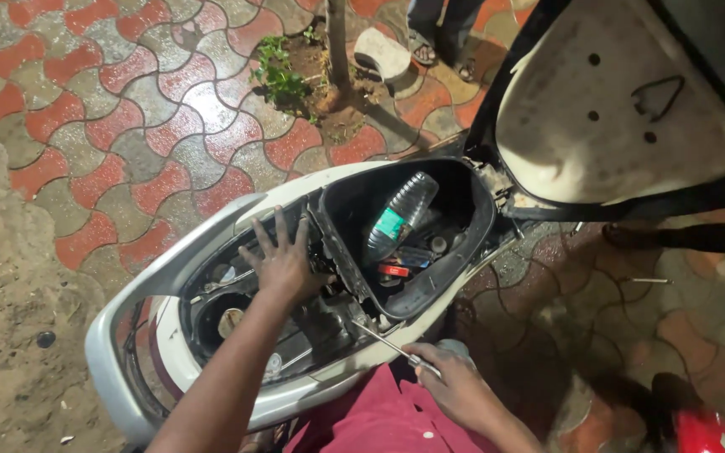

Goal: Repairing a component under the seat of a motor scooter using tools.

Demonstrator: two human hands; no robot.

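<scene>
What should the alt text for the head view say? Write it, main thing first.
A person's left hand presses flat inside an opened scooter beside its black storage tub, while the right hand holds a thin metal tool pointed into it. A plastic bottle lies in the tub; the raised seat shows its pale underside.

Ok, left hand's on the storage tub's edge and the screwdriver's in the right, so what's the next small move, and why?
Probably seat the screwdriver tip down by the tub's near edge. The right hand holds it angled there, its tip just short of the frame, while the left hand presses flat beside the tub rim, steadying it.
</scene>
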